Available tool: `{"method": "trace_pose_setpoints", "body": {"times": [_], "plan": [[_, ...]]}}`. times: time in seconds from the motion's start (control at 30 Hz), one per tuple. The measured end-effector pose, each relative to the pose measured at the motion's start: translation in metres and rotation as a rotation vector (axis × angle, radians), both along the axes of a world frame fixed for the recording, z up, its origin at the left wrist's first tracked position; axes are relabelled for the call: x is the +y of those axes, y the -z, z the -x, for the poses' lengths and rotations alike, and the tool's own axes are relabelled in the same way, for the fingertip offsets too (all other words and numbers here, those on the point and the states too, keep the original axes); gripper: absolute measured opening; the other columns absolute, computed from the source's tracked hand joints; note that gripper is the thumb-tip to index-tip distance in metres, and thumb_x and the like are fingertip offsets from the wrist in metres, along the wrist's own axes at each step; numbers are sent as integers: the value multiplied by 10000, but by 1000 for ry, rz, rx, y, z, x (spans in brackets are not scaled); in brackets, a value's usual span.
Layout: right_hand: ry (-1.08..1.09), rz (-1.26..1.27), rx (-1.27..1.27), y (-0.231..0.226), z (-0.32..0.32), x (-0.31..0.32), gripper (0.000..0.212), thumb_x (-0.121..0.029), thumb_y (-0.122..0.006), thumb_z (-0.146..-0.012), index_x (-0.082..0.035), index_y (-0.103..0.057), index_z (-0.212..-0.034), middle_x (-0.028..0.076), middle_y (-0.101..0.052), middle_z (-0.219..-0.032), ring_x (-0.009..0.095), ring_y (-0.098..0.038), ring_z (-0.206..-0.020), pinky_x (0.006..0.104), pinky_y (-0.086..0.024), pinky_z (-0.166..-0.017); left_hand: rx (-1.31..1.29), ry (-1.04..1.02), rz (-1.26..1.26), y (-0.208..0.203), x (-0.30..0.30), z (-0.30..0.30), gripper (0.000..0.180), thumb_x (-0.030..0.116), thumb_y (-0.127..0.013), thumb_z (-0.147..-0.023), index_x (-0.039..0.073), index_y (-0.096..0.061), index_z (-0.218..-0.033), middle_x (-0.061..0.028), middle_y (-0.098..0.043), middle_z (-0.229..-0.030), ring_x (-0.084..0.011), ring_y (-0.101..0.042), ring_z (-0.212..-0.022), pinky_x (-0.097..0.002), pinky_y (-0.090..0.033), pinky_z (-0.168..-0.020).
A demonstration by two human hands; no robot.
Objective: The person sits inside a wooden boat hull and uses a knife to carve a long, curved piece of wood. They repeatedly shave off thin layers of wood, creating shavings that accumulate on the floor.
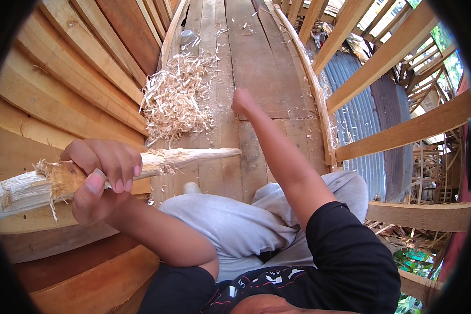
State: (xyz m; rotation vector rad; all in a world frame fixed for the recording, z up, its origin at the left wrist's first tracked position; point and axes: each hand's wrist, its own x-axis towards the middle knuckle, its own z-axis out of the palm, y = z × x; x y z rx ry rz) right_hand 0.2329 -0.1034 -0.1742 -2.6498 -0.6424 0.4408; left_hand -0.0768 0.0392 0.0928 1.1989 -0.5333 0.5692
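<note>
My left hand (102,175) grips a rough, pale wooden stick (193,155) that is carved to a point at its right end and splintered at its left end. The stick lies roughly level across the left half of the view, its tip above the plank floor (256,63). My right arm reaches forward over the planks; my right hand (240,99) looks closed, seen end-on, and whether it holds anything cannot be made out. My knees in grey trousers (235,220) are bent below the stick.
A heap of pale wood shavings (178,99) lies on the planks ahead. Stacked wooden boards (73,68) rise on the left. A curved wooden rail (314,83), slanted beams (403,131) and corrugated metal sheet (356,120) are on the right.
</note>
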Motion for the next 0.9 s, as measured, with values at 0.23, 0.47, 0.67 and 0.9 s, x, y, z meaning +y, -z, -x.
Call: {"method": "trace_pose_setpoints", "body": {"times": [0.23, 0.47, 0.67, 0.9], "plan": [[-76, 158, 218, -44, 41, -12, 188, -40, -563, -732, 77, -679, -823, 269, -670, -847, 353, -686, -776, 409, -548, -651, -1, -22, -3, 1, 2, 5, 118, 85, -501, -808, 76, -395, -758, -88, -497, -616, -162, -468, -514, -346, -433, -586], [-170, 151, 450, -68, 79, -48, 168, -39, -537, -731, 84, -635, -671, 178, -618, -616, 261, -627, -524, 378, -493, -476, -26, 11, -4, -2, -1, 5, 122, 87, -500, -807, 78, -390, -756, -84, -490, -613, -155, -455, -509, -342, -424, -579], [-101, -324, 633, -121, 107, -83, 156, -90, -593, -781, 65, -614, -780, 110, -579, -615, 210, -576, -483, 339, -467, -443, -20, -78, -1, -7, -6, 14, 160, 112, -527, -798, 97, -394, -710, -44, -463, -569, -135, -432, -477, -311, -403, -556], [105, -264, -10, -49, 89, -73, 171, -87, -626, -793, 41, -629, -907, 255, -657, -832, 371, -664, -782, 429, -530, -683, -42, -63, -16, -9, -5, 16, 143, 104, -522, -794, 92, -400, -720, -54, -476, -579, -142, -447, -485, -318, -413, -564]]}}
